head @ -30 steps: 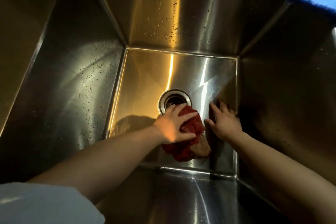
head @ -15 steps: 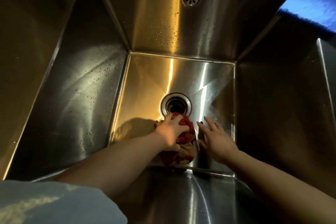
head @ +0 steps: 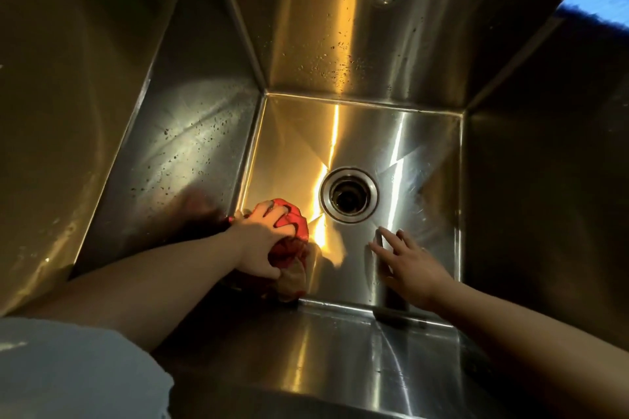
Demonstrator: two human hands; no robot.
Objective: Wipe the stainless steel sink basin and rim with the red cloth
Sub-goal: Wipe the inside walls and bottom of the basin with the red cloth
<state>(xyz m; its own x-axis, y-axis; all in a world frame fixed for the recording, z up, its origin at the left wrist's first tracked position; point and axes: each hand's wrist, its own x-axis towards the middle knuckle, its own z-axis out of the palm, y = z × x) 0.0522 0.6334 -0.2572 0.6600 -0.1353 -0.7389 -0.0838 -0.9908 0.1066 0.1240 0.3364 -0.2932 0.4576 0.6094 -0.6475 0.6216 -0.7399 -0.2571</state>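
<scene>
Left hand (head: 262, 241) presses red cloth (head: 292, 235) (seemingly basin-corner).

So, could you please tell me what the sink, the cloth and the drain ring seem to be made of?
Sink: looks like brushed stainless steel, with streaky reflections and sharp folded corners. Cloth: soft red fabric, bunched and creased under the left hand; the weave is too blurred to tell. Drain ring: polished metal, probably steel, with a bright round glint.
</scene>
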